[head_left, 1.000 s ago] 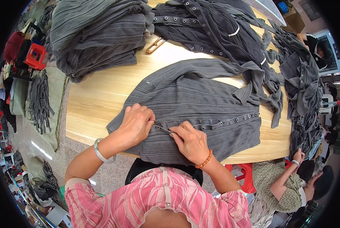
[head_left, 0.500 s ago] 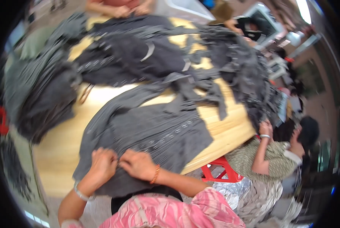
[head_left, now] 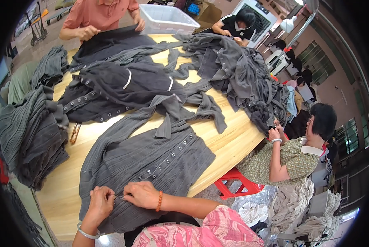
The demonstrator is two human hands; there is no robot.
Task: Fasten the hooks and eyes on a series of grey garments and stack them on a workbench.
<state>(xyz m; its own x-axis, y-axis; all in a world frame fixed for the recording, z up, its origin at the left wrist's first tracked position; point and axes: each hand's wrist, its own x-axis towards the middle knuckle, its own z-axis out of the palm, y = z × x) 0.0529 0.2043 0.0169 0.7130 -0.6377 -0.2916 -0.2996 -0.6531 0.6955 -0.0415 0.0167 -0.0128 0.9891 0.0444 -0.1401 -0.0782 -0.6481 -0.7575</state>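
Observation:
A dark grey ribbed garment (head_left: 151, 156) lies flat before me, with a row of metal eyelets or snaps running slantwise along its edge. My left hand (head_left: 101, 202) is closed, thumb and fingers pinching the near end of that row. Just to its right, my right hand (head_left: 142, 195) is closed on the same strip, its fingertips almost touching the left ones. What sits exactly between the fingertips is too small to make out. One long sleeve (head_left: 110, 136) of the garment curves away on the left.
Beyond lies another dark garment (head_left: 122, 86) with white strips. Folded garments (head_left: 32, 136) are stacked left, near orange-handled thread snips (head_left: 75, 132). A heap of grey clothes (head_left: 238, 70) covers the right side. Co-workers sit or stand around the wooden table (head_left: 230, 144); a red stool (head_left: 238, 185) stands right.
My view has shifted, so the table appears lower. Both hands stay at the eyelet strip. The co-worker across has spread their hands apart, holding up a dark garment's edge.

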